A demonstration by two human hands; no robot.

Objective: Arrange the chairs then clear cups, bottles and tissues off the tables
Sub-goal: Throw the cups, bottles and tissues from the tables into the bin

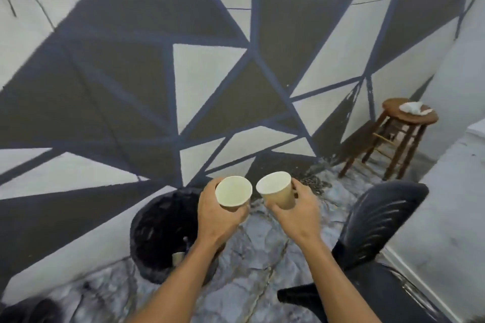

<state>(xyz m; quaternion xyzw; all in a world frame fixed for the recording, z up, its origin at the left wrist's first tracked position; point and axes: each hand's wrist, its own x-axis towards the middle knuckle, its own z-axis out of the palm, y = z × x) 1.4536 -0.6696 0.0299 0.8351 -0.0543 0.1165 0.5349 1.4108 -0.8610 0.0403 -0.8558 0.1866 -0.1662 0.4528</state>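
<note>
My left hand (219, 219) grips a pale paper cup (233, 193) from below, its empty mouth turned toward me. My right hand (298, 211) holds a second paper cup (277, 190), tilted left, also empty. Both cups hover side by side above the marbled floor, just right of a bin lined with a black bag (160, 233). Something small and pale lies inside the bin near my left forearm. A crumpled white tissue (413, 108) lies on a round wooden stool (405, 123) in the far right corner.
A black plastic chair (378, 220) stands close on my right, its back toward me. A white table edge (446, 207) runs along the right side. A wall painted with grey, white and blue triangles (157, 73) rises directly ahead.
</note>
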